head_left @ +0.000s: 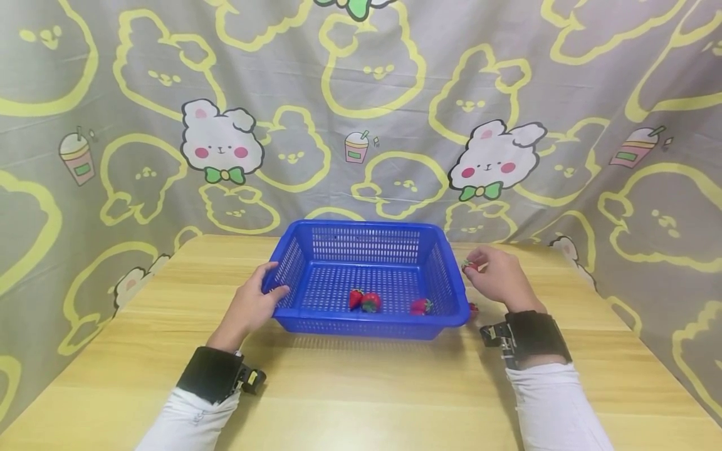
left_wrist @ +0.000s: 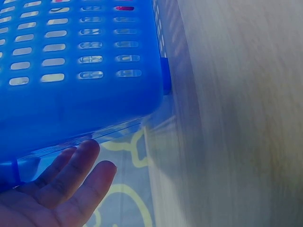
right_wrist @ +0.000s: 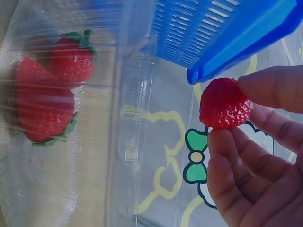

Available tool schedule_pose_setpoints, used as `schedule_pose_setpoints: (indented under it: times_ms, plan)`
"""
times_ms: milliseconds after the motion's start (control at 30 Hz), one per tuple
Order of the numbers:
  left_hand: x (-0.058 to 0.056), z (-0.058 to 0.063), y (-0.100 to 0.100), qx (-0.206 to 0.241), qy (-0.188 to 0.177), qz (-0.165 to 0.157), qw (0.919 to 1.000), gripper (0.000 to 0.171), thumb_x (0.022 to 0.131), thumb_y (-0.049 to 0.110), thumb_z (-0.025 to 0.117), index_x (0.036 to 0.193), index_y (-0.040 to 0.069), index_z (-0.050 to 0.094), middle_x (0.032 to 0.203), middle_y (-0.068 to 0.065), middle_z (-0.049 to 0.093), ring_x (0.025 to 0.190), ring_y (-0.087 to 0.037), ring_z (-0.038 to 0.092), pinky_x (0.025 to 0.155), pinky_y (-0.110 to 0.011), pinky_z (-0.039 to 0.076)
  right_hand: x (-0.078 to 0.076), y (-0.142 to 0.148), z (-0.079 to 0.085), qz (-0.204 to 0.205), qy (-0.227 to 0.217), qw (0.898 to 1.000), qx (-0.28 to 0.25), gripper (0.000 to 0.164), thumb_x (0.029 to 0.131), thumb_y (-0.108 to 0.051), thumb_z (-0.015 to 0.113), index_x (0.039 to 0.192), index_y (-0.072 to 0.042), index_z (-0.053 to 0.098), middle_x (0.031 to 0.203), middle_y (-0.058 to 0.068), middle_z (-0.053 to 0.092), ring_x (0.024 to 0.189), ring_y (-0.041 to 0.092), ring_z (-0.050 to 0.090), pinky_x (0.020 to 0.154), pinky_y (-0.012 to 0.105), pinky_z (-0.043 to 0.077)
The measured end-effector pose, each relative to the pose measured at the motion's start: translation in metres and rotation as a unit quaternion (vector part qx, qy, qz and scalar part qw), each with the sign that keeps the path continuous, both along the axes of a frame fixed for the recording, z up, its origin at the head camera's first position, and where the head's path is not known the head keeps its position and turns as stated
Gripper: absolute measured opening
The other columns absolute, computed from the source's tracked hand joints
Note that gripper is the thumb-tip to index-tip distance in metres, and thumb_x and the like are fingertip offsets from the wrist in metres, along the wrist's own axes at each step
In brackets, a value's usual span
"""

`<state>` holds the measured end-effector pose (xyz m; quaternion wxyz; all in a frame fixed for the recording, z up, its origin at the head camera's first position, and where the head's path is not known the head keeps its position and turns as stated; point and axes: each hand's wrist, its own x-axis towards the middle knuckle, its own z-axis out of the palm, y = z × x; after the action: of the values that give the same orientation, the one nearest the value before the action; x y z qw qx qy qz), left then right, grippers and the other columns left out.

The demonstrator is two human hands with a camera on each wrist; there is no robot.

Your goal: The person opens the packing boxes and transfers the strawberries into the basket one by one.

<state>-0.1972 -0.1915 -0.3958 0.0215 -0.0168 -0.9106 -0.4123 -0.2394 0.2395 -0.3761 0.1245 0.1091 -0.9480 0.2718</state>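
Observation:
A blue plastic basket [head_left: 372, 317] with slotted walls stands on the table. My left hand [head_left: 252, 305] holds its left rim, thumb over the edge and fingers along the outside wall. Inside the basket lie two red strawberries [head_left: 355, 299] side by side and another strawberry [head_left: 420, 305] near the right front corner. Just past the right rim, my right hand [head_left: 496, 275] pinches a strawberry [right_wrist: 222, 105] between thumb and fingertips. Below that hand is a clear plastic box [right_wrist: 137, 109], with more strawberries [right_wrist: 45, 101] showing through its wall.
The light wooden table [head_left: 361, 388] ends at a grey curtain [head_left: 293, 81] with yellow outlines and cartoon rabbits, which hangs close behind the basket. Black straps with small cameras [head_left: 252, 380] sit on both wrists.

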Motion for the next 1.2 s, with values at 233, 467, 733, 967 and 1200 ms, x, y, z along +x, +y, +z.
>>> schedule_pose_setpoints:
  times_ms: [233, 467, 733, 967, 1200]
  plan:
    - [0.000, 0.001, 0.000, -0.003, 0.003, -0.002, 1.0000, 0.058, 0.099, 0.022, 0.048, 0.149, 0.007, 0.021, 0.146, -0.035, 0.031, 0.128, -0.052, 0.035, 0.102, -0.068, 0.032, 0.002, 0.000, 0.003, -0.004, -0.003, 1.000, -0.003, 0.021, 0.086, -0.014, 0.062, 0.100, 0.001, 0.061, 0.098, 0.024, 0.068, 0.087, 0.038, 0.065, 0.074, 0.054, 0.054]
    - [-0.001, -0.001, -0.002, -0.004, 0.007, 0.000, 1.0000, 0.057, 0.099, 0.022, 0.048, 0.148, 0.007, 0.022, 0.145, -0.036, 0.031, 0.128, -0.053, 0.034, 0.102, -0.068, 0.031, 0.003, -0.001, 0.006, 0.000, 0.003, 1.000, -0.005, 0.021, 0.086, -0.013, 0.062, 0.100, 0.002, 0.061, 0.097, 0.025, 0.068, 0.088, 0.039, 0.066, 0.074, 0.055, 0.054]
    - [-0.001, -0.002, -0.002, -0.004, 0.009, 0.000, 1.0000, 0.058, 0.099, 0.022, 0.049, 0.148, 0.007, 0.023, 0.144, -0.036, 0.032, 0.128, -0.053, 0.035, 0.103, -0.068, 0.031, 0.004, -0.002, 0.009, 0.003, 0.008, 1.000, -0.008, 0.023, 0.087, -0.013, 0.061, 0.103, 0.003, 0.060, 0.098, 0.025, 0.068, 0.088, 0.039, 0.066, 0.075, 0.053, 0.054]
    - [0.000, -0.001, -0.002, 0.000, 0.006, -0.001, 1.0000, 0.058, 0.099, 0.022, 0.048, 0.148, 0.008, 0.022, 0.145, -0.036, 0.031, 0.128, -0.053, 0.034, 0.103, -0.068, 0.030, 0.007, -0.004, 0.013, -0.001, 0.008, 1.000, -0.014, 0.021, 0.087, -0.013, 0.061, 0.102, 0.002, 0.059, 0.099, 0.024, 0.067, 0.088, 0.038, 0.066, 0.075, 0.054, 0.055]
    - [0.000, -0.001, -0.001, 0.002, 0.003, 0.000, 1.0000, 0.058, 0.099, 0.022, 0.048, 0.148, 0.008, 0.022, 0.145, -0.036, 0.032, 0.128, -0.053, 0.034, 0.103, -0.068, 0.031, 0.011, -0.006, 0.017, 0.000, 0.012, 1.000, -0.016, 0.022, 0.088, -0.013, 0.061, 0.103, 0.003, 0.059, 0.102, 0.025, 0.067, 0.089, 0.038, 0.066, 0.075, 0.054, 0.054]
